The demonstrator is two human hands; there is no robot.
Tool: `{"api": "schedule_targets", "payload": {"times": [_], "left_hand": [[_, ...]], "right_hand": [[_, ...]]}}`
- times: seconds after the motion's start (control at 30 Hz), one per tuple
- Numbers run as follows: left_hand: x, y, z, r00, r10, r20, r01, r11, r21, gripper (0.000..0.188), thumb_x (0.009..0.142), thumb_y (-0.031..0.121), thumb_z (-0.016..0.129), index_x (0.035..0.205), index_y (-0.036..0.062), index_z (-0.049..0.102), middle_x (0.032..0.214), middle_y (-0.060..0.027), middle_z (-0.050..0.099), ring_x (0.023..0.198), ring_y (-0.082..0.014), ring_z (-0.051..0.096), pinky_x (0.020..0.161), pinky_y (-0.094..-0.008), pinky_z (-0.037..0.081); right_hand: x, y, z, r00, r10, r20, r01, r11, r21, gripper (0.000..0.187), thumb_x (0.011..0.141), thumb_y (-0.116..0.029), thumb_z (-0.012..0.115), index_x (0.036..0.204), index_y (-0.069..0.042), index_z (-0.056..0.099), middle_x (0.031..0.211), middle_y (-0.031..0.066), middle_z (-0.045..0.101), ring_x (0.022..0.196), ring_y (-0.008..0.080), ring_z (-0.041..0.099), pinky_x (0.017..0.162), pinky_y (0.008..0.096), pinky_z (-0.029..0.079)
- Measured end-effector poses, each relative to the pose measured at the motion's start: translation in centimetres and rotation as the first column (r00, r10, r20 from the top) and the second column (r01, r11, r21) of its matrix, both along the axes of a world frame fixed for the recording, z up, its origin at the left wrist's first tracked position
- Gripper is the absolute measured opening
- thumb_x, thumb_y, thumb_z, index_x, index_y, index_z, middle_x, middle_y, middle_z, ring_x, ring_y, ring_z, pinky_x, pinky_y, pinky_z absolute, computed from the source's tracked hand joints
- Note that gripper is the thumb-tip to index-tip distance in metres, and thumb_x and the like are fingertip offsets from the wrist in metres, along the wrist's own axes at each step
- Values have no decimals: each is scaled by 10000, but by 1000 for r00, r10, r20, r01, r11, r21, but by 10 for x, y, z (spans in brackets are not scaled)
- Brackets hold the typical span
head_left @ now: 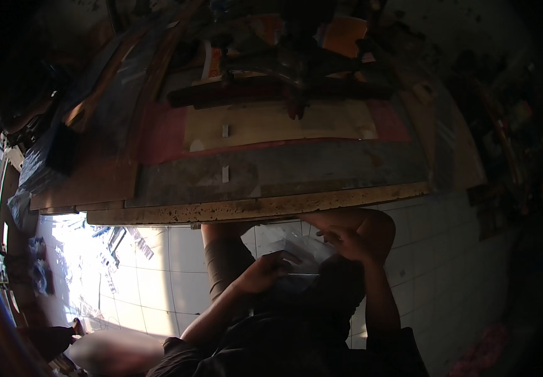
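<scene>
A clear plastic bag point(306, 247) lies across my lap, below the front edge of the bench. My left hand point(270, 269) is at its left side, with the fingers bent over the plastic. At the bag's upper right, my right hand point(349, 243) has its fingers bent in toward the plastic and seems to pinch its edge. Shadow hides the fingertips of both hands. Whether anything is inside the bag cannot be made out.
A worn-edged workbench point(271, 205) spans the front, with a dark metal press frame point(296, 69) over it. Two small pale pieces, one a light tag point(225, 174), lie there. Scraps point(120, 245) litter the sunlit tiled floor at left. A blurred pale shape point(114, 352) is at lower left.
</scene>
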State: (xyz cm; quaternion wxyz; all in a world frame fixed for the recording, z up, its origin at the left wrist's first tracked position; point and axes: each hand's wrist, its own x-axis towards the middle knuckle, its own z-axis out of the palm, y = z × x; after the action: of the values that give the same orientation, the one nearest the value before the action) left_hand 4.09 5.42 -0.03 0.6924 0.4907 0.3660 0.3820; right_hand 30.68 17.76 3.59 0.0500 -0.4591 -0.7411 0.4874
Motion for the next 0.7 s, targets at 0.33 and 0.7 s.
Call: {"api": "schedule_targets", "payload": {"times": [0.33,0.7], "left_hand": [[2,8,8,996,79,-38,-83,988,-127,334,938,-60,551,1271,-47,544,1161,-158,687,1097,-250,689,922,-354,566],[12,26,-22,923,358,141,-331,926,-184,294,984,-22,514,1271,-57,565,1195,-186,693,990,-259,732,858,-348,593]], "right_hand": [[-2,-19,72,842,400,-361,-477,866,-152,246,1088,-174,475,1166,24,598,1226,139,678,1123,197,659,996,340,498],[-19,-63,120,944,326,56,-327,945,8,145,1059,-52,478,1124,8,593,1273,156,684,1240,270,631,1066,395,507]]}}
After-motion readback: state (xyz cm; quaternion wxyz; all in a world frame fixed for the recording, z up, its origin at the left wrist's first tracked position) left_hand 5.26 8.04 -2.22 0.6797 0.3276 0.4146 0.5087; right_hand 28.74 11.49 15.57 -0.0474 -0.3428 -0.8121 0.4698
